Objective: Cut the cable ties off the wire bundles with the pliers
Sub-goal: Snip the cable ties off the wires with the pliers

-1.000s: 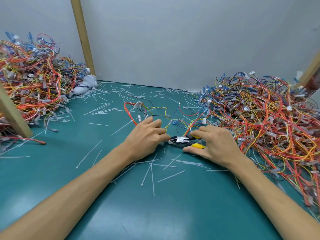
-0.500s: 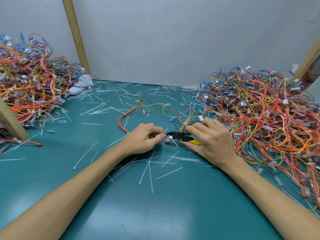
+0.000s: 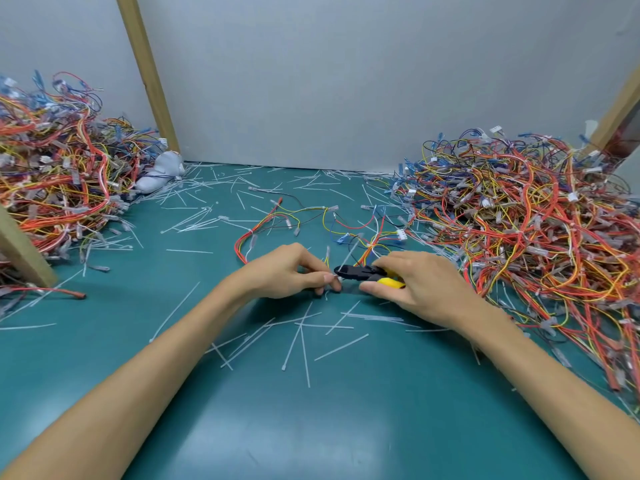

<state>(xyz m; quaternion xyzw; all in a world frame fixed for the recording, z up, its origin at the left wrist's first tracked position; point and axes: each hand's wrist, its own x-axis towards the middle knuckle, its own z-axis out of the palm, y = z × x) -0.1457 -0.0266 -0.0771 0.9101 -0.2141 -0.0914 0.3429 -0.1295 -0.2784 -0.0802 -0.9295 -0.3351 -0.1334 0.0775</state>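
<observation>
The green table (image 3: 311,427) fills most of what I see, with a big tangle of red, orange and yellow wires heaped along its right side (image 3: 519,230) and a second heap on the far left (image 3: 52,174). Between the heaps, just beyond my hands, one loose wire bundle (image 3: 277,220) lies spread out, its red strands looping left and its thinner ends trailing toward the right heap. Pale cut ties (image 3: 301,341) are strewn all over the table, thickest just near of my hands. My left hand (image 3: 284,275) is curled, thumb and fingertips pinching a short stretch of that bundle where it comes nearest to me. My right hand (image 3: 422,285) is wrapped round the yellow handles of the pliers (image 3: 360,273). The pliers lie almost flat, their long axis running left to right, the dark nose pointing left at my left fingertips and just beside them. A small white bit at the nose looks like the cable tie (image 3: 337,279) I am after, though it is too small to be sure, and I cannot tell whether the blades are apart or closed on it. The cut, I judge, turns on this: the tie sits just left of the nose, in line with it, with my pinching fingers close behind.
</observation>
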